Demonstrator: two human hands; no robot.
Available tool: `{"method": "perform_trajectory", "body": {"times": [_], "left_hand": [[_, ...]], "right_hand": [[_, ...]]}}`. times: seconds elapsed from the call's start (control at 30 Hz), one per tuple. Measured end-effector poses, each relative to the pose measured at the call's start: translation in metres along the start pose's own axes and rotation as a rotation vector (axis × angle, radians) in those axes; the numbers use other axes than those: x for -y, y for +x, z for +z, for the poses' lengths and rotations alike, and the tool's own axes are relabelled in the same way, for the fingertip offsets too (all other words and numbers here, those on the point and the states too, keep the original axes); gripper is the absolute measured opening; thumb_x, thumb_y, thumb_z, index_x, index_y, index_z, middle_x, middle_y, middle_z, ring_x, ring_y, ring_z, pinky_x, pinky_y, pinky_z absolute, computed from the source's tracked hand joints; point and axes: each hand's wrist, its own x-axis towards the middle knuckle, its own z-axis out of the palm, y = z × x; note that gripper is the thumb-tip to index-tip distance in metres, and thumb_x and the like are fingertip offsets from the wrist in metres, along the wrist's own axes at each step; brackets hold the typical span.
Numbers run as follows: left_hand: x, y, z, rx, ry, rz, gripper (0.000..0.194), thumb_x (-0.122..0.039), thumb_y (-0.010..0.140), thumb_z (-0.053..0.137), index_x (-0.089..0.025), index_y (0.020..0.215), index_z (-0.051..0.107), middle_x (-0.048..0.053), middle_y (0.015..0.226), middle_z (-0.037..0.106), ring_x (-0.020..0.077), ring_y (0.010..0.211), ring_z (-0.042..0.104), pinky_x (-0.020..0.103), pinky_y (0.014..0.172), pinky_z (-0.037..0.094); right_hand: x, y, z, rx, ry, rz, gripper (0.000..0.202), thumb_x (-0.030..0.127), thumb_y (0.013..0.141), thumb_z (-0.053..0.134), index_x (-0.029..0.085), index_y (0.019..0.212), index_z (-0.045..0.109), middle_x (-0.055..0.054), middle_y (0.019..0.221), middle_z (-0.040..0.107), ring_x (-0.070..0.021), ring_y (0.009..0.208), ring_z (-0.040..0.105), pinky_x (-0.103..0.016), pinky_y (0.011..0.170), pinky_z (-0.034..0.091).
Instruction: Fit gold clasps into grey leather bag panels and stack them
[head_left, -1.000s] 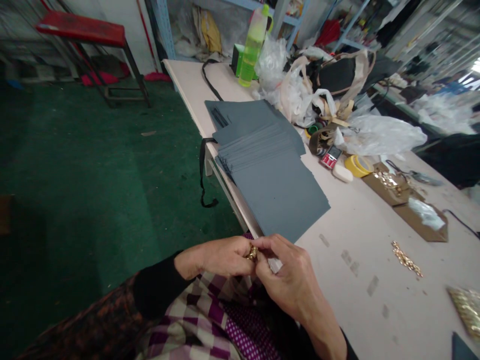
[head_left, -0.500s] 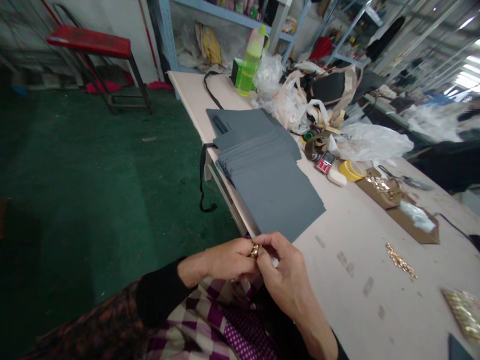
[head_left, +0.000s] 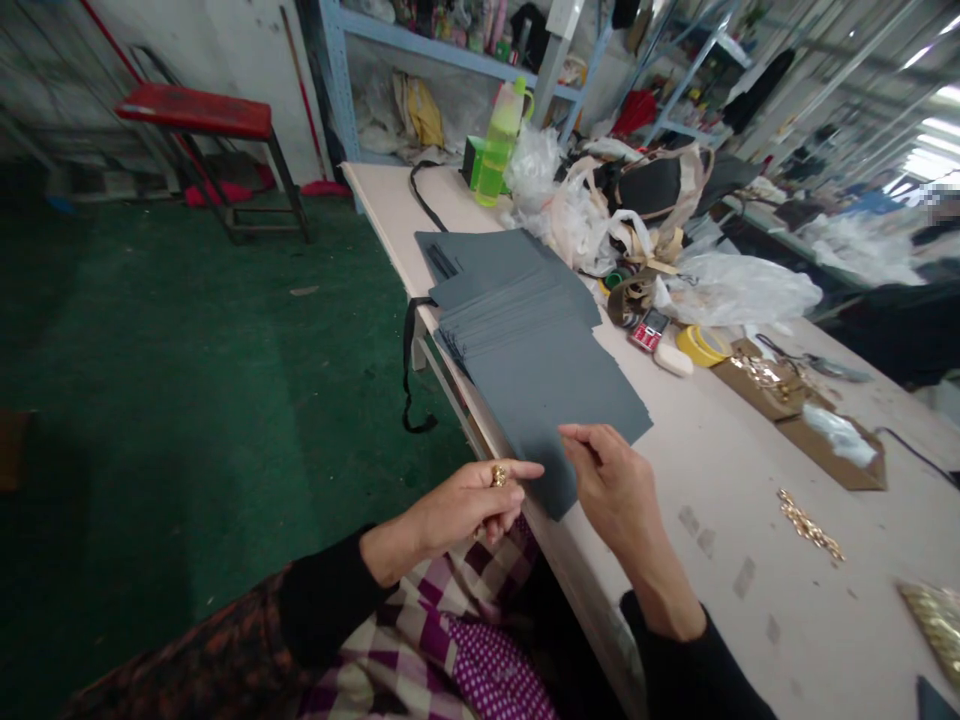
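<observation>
1. your left hand [head_left: 465, 505] and right hand [head_left: 615, 490] are two, well apart from each other.
2. one gold piece [head_left: 499, 476] sits at your left index finger; i cannot tell whether it is worn or gripped. the index points out, the other fingers curl.
3. your right thumb and forefinger come close together; whether anything is between them cannot be made out.
4. one stack of grey sheets [head_left: 555, 380] lies just beyond your hands, too overlapped to count, its near end partly behind your right hand.
5. right of your right hand: one pile of gold bits [head_left: 810, 525], too small to count, and two brown boxes [head_left: 825, 455] farther off.
6. far right, one packet [head_left: 930, 620] is cut off.
</observation>
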Motion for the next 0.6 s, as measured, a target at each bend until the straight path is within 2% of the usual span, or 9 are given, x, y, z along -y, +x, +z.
{"method": "perform_trajectory", "body": {"times": [0.07,0.17,0.23,0.27,0.37,0.43,0.47,0.53,0.6], "left_hand": [[0.002,-0.001,-0.002,-0.124,-0.029,-0.013,0.048,-0.036,0.083,0.059,-0.012,0.124,0.056,-0.006,0.063,0.052,0.0042,0.043,0.039,0.019,0.043,0.03],[0.005,-0.006,-0.004,-0.364,-0.046,-0.034,0.041,-0.038,0.081,0.063,-0.013,0.112,0.06,-0.01,0.061,0.043,0.0024,0.04,0.023,0.018,0.038,0.017],[0.006,-0.01,-0.004,-0.48,-0.025,-0.027,0.04,-0.04,0.077,0.069,-0.014,0.106,0.06,-0.011,0.061,0.042,0.0029,0.041,0.024,0.018,0.039,0.018],[0.007,-0.012,-0.004,-0.511,-0.006,-0.008,0.039,-0.04,0.075,0.071,-0.014,0.102,0.061,-0.01,0.062,0.045,0.0036,0.043,0.029,0.018,0.04,0.023],[0.009,-0.018,0.002,-0.461,0.013,0.072,0.033,-0.039,0.075,0.074,-0.015,0.094,0.064,-0.002,0.075,0.063,0.0111,0.064,0.055,0.023,0.063,0.047],[0.012,-0.02,0.009,-0.372,-0.024,0.092,0.032,-0.037,0.077,0.073,-0.015,0.1,0.065,0.003,0.088,0.069,0.018,0.085,0.062,0.03,0.081,0.05],[0.014,-0.02,0.013,-0.333,-0.052,0.085,0.034,-0.035,0.077,0.073,-0.016,0.103,0.065,0.004,0.092,0.07,0.0196,0.09,0.063,0.033,0.085,0.05],[0.018,-0.02,0.019,-0.289,-0.094,0.046,0.034,-0.035,0.077,0.074,-0.016,0.103,0.065,0.004,0.091,0.07,0.0177,0.083,0.062,0.03,0.077,0.051],[0.021,-0.018,0.023,-0.277,-0.098,-0.019,0.032,-0.039,0.075,0.075,-0.015,0.093,0.066,0.001,0.076,0.066,0.0106,0.059,0.054,0.02,0.053,0.044]], "right_hand": [[-0.017,0.01,0.0,-0.002,-0.181,-0.059,0.022,0.018,0.092,0.044,0.017,0.094,0.066,-0.01,0.089,0.07,-0.022,0.084,0.065,-0.036,0.079,0.05],[-0.035,0.011,-0.001,0.123,-0.376,-0.077,0.026,0.01,0.091,0.04,0.014,0.096,0.065,-0.012,0.09,0.07,-0.0246,0.087,0.063,-0.038,0.081,0.049],[-0.038,0.0,-0.008,0.223,-0.405,-0.053,0.028,0.008,0.091,0.039,0.013,0.097,0.065,-0.012,0.091,0.07,-0.0246,0.088,0.063,-0.038,0.081,0.049],[-0.037,-0.008,-0.014,0.276,-0.384,-0.032,0.028,0.008,0.092,0.038,0.014,0.096,0.065,-0.012,0.091,0.07,-0.0241,0.087,0.064,-0.037,0.08,0.049],[-0.026,-0.036,-0.037,0.511,-0.193,0.032,0.027,0.011,0.093,0.04,0.018,0.088,0.066,-0.006,0.085,0.07,-0.0198,0.08,0.065,-0.033,0.075,0.05],[-0.018,-0.053,-0.05,0.662,0.003,0.086,0.026,0.012,0.091,0.045,0.02,0.083,0.067,-0.002,0.081,0.07,-0.0163,0.075,0.065,-0.029,0.07,0.049],[-0.016,-0.058,-0.053,0.693,0.106,0.131,0.023,0.014,0.091,0.047,0.021,0.083,0.068,-0.001,0.079,0.07,-0.0151,0.073,0.064,-0.028,0.068,0.05],[-0.015,-0.065,-0.05,0.639,0.307,0.284,0.015,0.019,0.089,0.053,0.02,0.089,0.069,0.0,0.076,0.069,-0.0138,0.069,0.064,-0.027,0.065,0.051],[-0.019,-0.067,-0.039,0.51,0.503,0.467,0.013,0.027,0.085,0.06,0.017,0.09,0.067,0.0,0.071,0.068,-0.013,0.064,0.064,-0.026,0.063,0.053]]}}
